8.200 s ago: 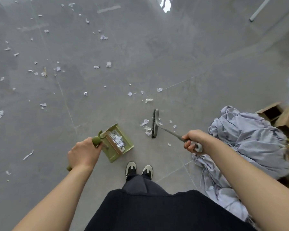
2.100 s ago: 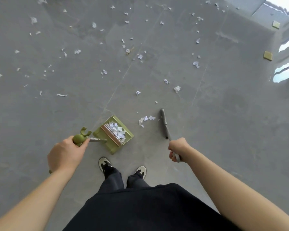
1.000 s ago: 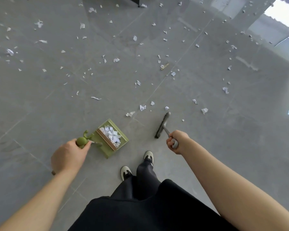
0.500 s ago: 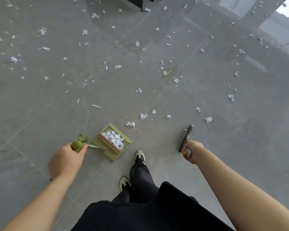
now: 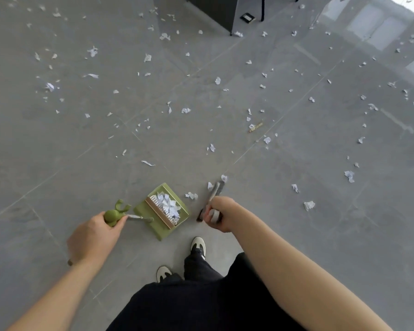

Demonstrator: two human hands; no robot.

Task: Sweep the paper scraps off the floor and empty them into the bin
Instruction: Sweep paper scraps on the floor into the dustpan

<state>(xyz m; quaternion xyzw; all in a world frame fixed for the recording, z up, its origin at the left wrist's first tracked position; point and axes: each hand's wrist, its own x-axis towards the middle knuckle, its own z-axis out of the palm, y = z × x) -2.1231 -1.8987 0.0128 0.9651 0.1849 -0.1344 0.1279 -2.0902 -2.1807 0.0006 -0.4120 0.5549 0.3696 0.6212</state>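
My left hand (image 5: 95, 237) grips the handle of a green long-handled dustpan (image 5: 162, 211) that rests on the grey floor just ahead of my feet, with a heap of white paper scraps (image 5: 168, 204) inside it. My right hand (image 5: 219, 213) grips the grey handle of a broom, whose brush head (image 5: 212, 195) stands on the floor right of the pan. A few scraps (image 5: 192, 195) lie between pan and brush. Several more scraps (image 5: 186, 110) are strewn across the floor ahead and to both sides. No bin is in view.
A dark cabinet or furniture base (image 5: 215, 10) stands at the top centre, with thin black legs (image 5: 262, 8) beside it. A small wooden stick (image 5: 256, 127) lies among the scraps. My shoes (image 5: 197, 244) are just behind the dustpan.
The view has swung across the floor. The brush went out to the right and has now come back left, close beside the dustpan. The dustpan has stayed in front of my feet.
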